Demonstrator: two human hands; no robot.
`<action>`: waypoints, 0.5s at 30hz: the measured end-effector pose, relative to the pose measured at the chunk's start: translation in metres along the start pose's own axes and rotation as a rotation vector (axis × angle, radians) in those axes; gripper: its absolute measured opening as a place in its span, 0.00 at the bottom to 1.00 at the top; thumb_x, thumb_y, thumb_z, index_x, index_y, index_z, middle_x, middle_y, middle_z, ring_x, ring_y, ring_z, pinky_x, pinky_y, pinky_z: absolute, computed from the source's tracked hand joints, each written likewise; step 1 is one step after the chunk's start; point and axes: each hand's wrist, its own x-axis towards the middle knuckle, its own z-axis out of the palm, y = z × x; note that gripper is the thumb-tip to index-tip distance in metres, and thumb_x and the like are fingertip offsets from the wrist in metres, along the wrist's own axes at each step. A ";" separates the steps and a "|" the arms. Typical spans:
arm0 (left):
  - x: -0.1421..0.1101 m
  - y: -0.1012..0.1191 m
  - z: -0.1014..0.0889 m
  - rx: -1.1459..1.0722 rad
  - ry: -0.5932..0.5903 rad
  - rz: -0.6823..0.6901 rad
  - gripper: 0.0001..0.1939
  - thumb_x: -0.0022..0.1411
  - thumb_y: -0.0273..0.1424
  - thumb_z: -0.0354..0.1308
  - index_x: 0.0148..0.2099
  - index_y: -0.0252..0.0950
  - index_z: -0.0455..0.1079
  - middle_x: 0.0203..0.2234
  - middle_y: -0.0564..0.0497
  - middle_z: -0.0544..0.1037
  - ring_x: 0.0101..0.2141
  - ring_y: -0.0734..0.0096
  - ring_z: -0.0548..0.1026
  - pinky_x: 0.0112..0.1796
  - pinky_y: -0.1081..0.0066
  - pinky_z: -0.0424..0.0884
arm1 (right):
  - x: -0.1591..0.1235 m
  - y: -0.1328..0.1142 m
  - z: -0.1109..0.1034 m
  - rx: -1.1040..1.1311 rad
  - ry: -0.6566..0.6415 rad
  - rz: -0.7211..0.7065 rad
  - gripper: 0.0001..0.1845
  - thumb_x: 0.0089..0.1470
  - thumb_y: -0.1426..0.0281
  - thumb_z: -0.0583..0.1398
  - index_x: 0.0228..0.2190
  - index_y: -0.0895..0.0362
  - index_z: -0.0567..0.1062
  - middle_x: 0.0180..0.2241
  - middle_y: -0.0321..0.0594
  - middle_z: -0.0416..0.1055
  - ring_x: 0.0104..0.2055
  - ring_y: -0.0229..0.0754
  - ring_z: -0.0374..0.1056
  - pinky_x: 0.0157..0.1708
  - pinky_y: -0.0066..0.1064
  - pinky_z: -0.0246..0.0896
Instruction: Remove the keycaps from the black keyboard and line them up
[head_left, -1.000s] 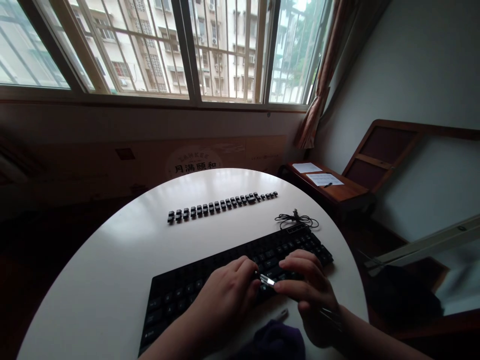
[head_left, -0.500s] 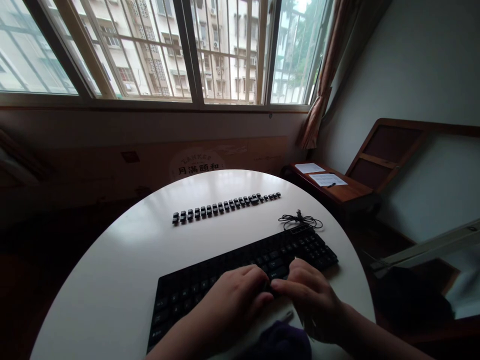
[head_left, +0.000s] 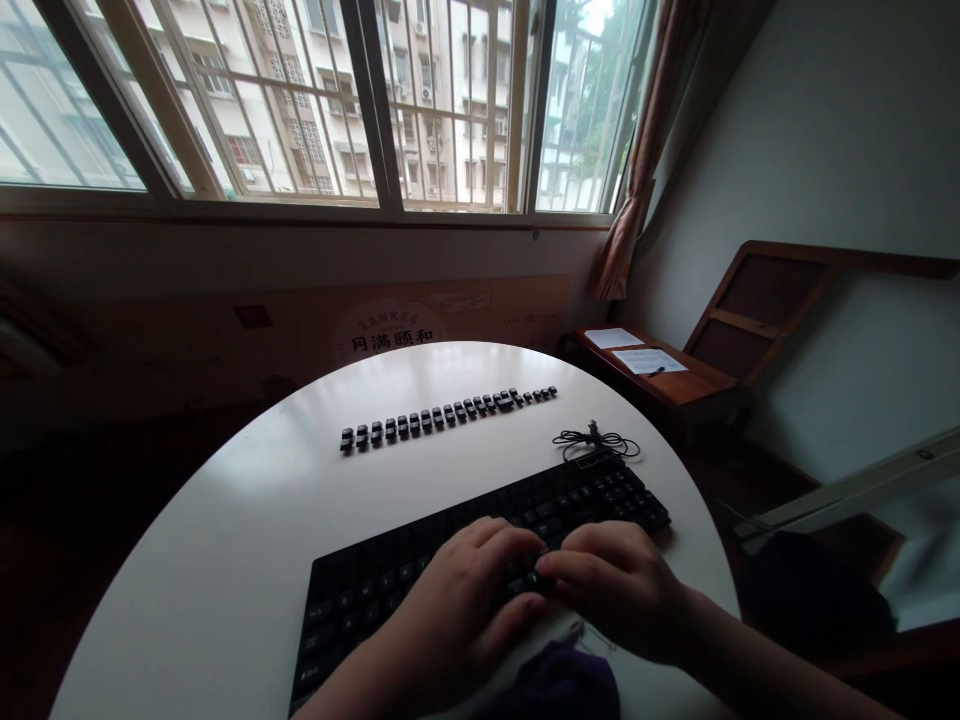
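A black keyboard [head_left: 420, 540] lies at a slant on the round white table. My left hand [head_left: 480, 585] rests over its near middle, index finger bent onto the keys and thumb near the front edge, several keys showing between them. Beside it, my right hand [head_left: 619, 585] is closed in a pinch, its fingertips meeting the left ones low over the keys. What the right fingers hold is hidden. Below the hands lie a dark purple cloth [head_left: 566, 685] and a thin metallic piece [head_left: 576, 632], partly covered.
A double row of loose black keycaps [head_left: 439, 418] stretches across the table beyond the keyboard. The coiled cable [head_left: 596, 440] sits behind its far right end. A wooden chair [head_left: 679, 385] with papers [head_left: 649, 361] stands past the table, under a barred window [head_left: 450, 110].
My left fingers have opened from the thumb, exposing keys between them. My right hand has flattened slightly, its fingertips still at the same spot. The view has shifted a little.
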 end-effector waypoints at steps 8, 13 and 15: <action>0.003 -0.030 -0.010 0.392 0.110 -0.171 0.27 0.67 0.39 0.53 0.66 0.38 0.60 0.60 0.41 0.70 0.59 0.50 0.66 0.58 0.48 0.64 | 0.057 0.132 -0.072 -0.268 -0.158 0.462 0.11 0.59 0.64 0.63 0.43 0.54 0.77 0.38 0.40 0.78 0.27 0.37 0.70 0.35 0.31 0.66; 0.002 -0.031 -0.016 0.447 0.025 -0.217 0.28 0.66 0.38 0.55 0.66 0.37 0.62 0.59 0.43 0.71 0.58 0.51 0.68 0.57 0.50 0.67 | 0.065 0.247 -0.069 -0.243 -0.430 0.731 0.07 0.53 0.70 0.64 0.36 0.56 0.79 0.32 0.36 0.79 0.18 0.33 0.69 0.26 0.27 0.63; 0.002 -0.032 -0.018 0.439 -0.009 -0.228 0.28 0.65 0.38 0.55 0.65 0.39 0.62 0.58 0.44 0.73 0.57 0.52 0.70 0.57 0.50 0.67 | 0.062 0.276 -0.058 -0.220 -0.493 0.777 0.05 0.51 0.71 0.65 0.34 0.56 0.79 0.30 0.35 0.78 0.18 0.33 0.69 0.25 0.26 0.62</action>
